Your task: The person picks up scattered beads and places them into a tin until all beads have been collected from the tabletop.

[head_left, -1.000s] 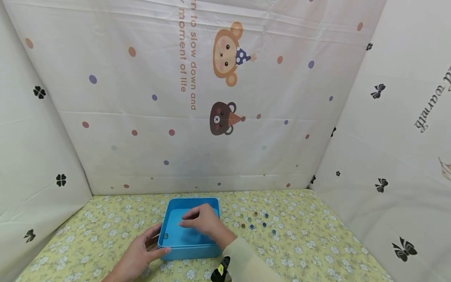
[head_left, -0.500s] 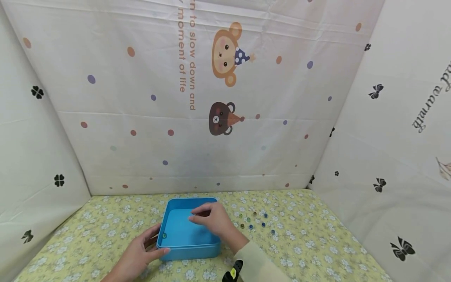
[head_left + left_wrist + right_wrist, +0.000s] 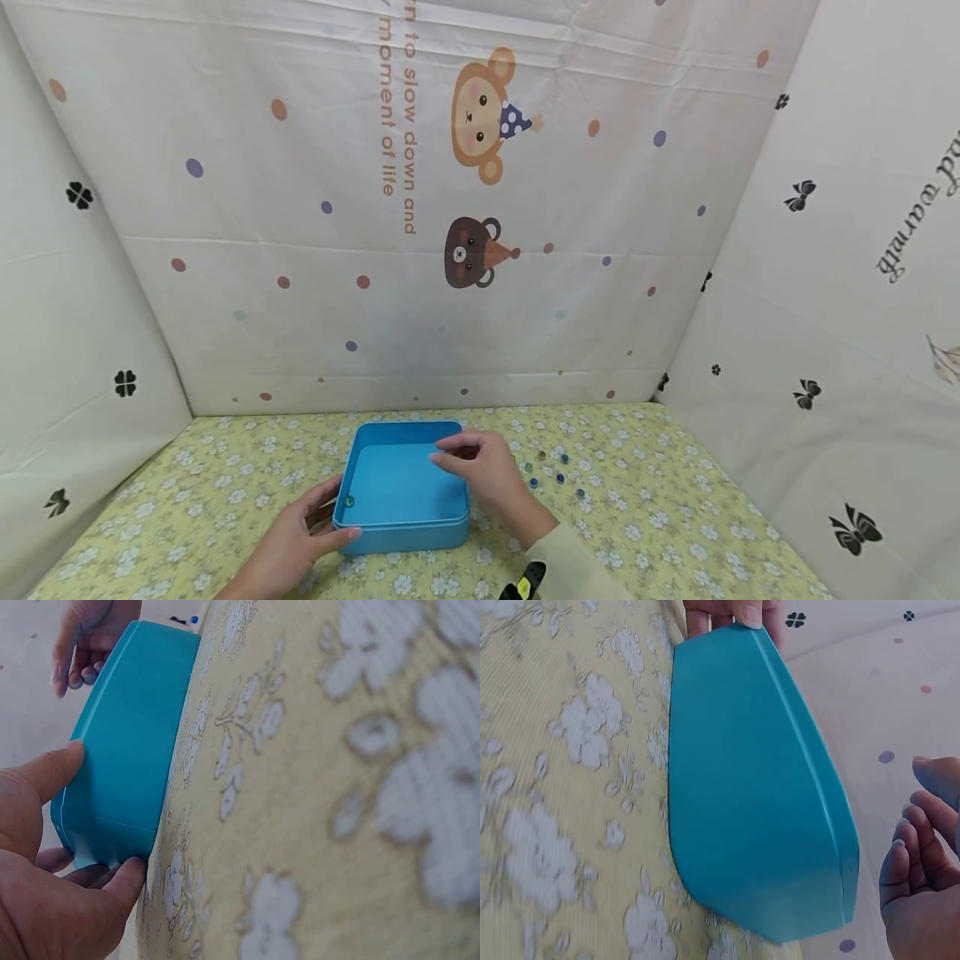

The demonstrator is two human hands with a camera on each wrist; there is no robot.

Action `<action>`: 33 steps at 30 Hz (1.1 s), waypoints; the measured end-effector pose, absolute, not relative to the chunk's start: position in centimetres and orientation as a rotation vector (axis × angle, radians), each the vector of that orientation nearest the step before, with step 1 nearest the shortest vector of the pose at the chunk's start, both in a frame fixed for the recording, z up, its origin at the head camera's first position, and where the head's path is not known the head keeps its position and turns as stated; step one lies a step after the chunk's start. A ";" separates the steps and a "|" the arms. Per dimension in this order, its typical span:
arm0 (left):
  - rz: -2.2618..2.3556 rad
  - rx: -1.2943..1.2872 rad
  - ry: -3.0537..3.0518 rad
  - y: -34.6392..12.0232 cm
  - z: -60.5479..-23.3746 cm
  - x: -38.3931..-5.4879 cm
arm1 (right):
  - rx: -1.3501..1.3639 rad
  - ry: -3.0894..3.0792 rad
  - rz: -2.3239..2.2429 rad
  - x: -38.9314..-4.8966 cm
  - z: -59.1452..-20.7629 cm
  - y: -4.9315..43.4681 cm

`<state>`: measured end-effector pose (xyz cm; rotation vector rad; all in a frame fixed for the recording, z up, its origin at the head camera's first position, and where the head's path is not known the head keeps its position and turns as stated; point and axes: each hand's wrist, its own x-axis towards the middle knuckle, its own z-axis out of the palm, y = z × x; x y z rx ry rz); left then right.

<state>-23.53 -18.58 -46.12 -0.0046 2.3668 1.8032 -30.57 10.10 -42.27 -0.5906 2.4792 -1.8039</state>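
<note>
A blue open-topped box stands on the table in the head view. My left hand grips its near left corner, thumb on the front and fingers along the left side. Inside, by the left wall, lies one small green marble. My right hand is above the box's right rim, its fingers loosely bent. In the right wrist view, the right hand shows the thumb apart from the fingers and nothing visible between them. The left wrist view shows the left hand holding the box.
To the right of the box lie several small glass marbles, among them a blue marble, a green marble and an amber marble. A yellow flowered cloth covers the table. Printed white sheets enclose the back and sides.
My right hand has moved right, from over the middle of the box to its right rim, and now covers some marbles. The left hand keeps its grip on the box.
</note>
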 end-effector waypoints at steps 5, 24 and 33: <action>1.801 -0.020 2.373 -18.5 -46.2 -23.6 | -0.612 2.499 -1.833 -30.5 -42.7 11.5; 1.820 0.024 2.355 -18.5 -46.0 -23.3 | -0.462 2.478 -1.917 -29.7 -43.9 15.4; 1.833 0.003 2.351 -18.6 -46.0 -23.2 | -0.390 2.471 -1.942 -29.3 -44.0 17.2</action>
